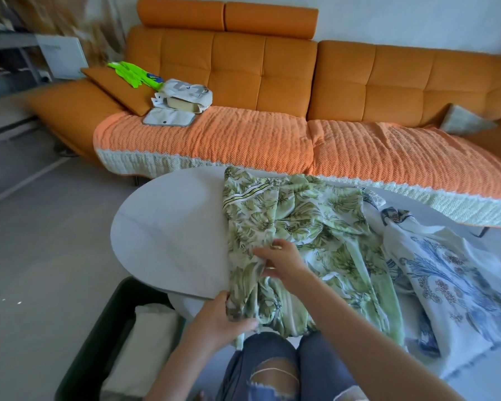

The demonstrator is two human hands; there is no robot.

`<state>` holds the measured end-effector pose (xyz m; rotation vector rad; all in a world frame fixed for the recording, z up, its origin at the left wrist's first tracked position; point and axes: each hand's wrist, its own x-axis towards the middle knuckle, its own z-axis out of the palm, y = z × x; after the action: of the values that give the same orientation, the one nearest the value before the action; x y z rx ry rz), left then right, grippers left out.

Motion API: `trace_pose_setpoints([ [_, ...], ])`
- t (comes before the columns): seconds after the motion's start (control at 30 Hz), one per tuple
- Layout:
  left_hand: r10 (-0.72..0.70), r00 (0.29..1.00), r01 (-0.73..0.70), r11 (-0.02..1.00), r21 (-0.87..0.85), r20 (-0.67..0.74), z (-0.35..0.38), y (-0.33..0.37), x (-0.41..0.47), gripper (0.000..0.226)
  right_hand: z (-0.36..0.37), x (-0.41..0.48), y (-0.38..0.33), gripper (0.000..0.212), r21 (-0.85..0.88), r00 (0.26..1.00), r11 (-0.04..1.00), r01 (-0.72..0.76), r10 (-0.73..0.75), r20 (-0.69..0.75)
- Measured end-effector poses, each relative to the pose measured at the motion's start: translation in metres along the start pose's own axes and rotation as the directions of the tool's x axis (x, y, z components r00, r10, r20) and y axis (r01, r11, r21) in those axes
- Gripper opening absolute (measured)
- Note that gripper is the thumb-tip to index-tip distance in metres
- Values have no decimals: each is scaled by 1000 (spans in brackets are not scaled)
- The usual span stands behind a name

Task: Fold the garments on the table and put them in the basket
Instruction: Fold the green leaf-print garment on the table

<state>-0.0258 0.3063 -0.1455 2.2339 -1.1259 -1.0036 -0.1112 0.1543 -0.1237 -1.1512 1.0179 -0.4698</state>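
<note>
Under the right hand [282, 261], which pinches a fold, the green leaf-print garment [315, 227] looks thin, limp and slippery; the left hand [223, 316] grips its near hem, the sensible hold.

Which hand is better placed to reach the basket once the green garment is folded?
Probably left: the left hand grips the green garment nearest the basket; the right hand holds it farther away.

table [168, 227]: garment [301, 227] on it, second garment [451, 273] touching at its right | basket [90, 351]: on floor, left-front of table, folded cloth [145, 342] inside | sofa [272, 82]: behind table
</note>
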Motion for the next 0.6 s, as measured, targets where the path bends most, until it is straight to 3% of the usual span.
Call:
trace_pose_setpoints([
  [0.1,23,999,-21,997,71,-29,13,-7,-2,66,-17,-4,1,26,48,991,993,109,-105,-82],
  [0.17,13,998,-25,983,-180,-63,15,-2,-6,50,-27,-6,3,23,79,982,987,142,-131,-133],
  [0.23,-26,997,60,850,-524,72,14,4,-10,43,-36,-3,7,20,58,974,988,141,-129,-185],
  [0.3,4,972,162,707,-688,234,16,3,-14,41,-44,1,12,21,-123,960,988,94,-123,-253],
  [0.37,42,966,166,654,-738,255,22,4,-24,34,-48,-3,19,19,-335,949,940,55,-154,-276],
  [0.47,33,987,111,575,-811,159,42,6,-36,36,-48,-21,27,39,-537,967,841,68,-187,-171],
  [0.53,36,994,70,535,-842,105,52,12,-41,37,-47,-34,29,52,-666,994,744,57,-102,-29],
  [0.6,75,994,26,540,-841,78,61,9,-39,36,-46,-39,31,41,-682,997,727,78,-39,72],
])
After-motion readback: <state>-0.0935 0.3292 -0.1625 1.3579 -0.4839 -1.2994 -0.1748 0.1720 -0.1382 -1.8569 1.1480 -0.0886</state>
